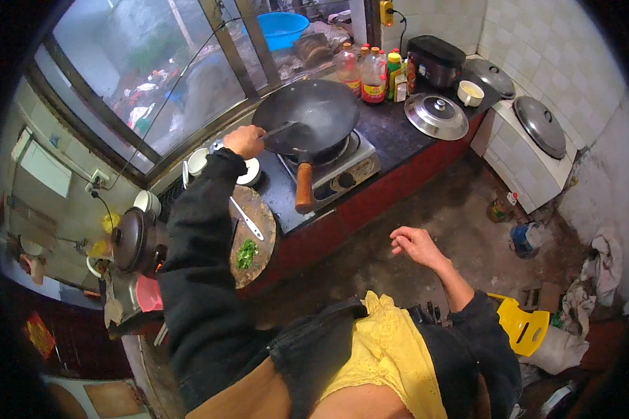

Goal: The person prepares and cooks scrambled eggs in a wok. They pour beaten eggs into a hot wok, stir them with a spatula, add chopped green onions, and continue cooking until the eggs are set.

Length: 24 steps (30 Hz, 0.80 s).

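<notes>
A dark wok (320, 112) with a wooden handle (304, 188) sits on a silver single-burner gas stove (354, 173). My left hand (245, 142) grips the end of a metal utensil (279, 129), whose far part rests inside the wok; its head is hard to make out. Lower right, my right hand (415, 245) hangs over the floor with its fingers loosely curled and nothing in it. On a round wooden chopping board (264, 209) near my left sleeve lie chopped greens (247, 254) and a white-handled utensil (247, 219).
Sauce bottles (373, 78) stand behind the wok by the window. To their right are a steel lid (436, 116), a cup (470, 93) and a dark cooker (436, 60). White bowls (249, 173) sit close to my left wrist. A yellow plastic stool (522, 327) stands at lower right.
</notes>
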Each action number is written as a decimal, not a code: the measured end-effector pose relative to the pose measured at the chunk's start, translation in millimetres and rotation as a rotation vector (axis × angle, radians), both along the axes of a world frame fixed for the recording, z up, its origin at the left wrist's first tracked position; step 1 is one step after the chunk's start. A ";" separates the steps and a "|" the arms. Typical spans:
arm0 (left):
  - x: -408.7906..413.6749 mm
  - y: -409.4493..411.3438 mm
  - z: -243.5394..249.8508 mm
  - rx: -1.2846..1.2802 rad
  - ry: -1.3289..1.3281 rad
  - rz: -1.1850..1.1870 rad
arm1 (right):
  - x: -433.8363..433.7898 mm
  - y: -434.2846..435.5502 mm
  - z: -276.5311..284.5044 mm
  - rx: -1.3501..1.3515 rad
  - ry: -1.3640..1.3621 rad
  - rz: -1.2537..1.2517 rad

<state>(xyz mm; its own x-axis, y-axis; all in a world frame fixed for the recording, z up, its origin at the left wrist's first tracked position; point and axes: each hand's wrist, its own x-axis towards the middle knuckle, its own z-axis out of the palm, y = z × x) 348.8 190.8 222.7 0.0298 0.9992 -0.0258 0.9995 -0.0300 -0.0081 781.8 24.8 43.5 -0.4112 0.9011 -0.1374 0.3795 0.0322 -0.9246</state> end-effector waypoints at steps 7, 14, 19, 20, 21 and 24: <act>5.2 -45.6 -14.5 0.059 -0.947 0.243 | -74.4 35.2 94.9 0.098 0.309 0.114; 129.3 -108.9 -0.3 0.222 -1.286 0.106 | -162.3 109.8 129.2 -0.134 0.607 0.023; 149.7 -165.3 -45.1 0.647 -1.096 -0.234 | -159.4 134.7 142.2 -0.390 0.545 0.070; 135.6 -183.4 -41.5 0.589 -1.111 -0.233 | -154.2 141.1 146.3 -0.331 0.263 0.080; 117.7 -202.1 -28.5 0.529 -1.129 -0.251 | -148.1 149.0 146.5 -0.316 0.106 0.124; 61.5 -239.1 -22.3 0.458 -1.164 -0.068 | -127.8 167.9 131.4 0.540 -0.833 0.056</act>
<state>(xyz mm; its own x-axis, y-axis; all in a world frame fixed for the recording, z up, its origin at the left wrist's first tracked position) 410.3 -48.4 200.3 -0.1465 0.9049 0.3997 0.4169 -0.3100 0.8545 654.0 192.7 174.9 -0.4140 0.9100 0.0214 0.8862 0.4083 -0.2189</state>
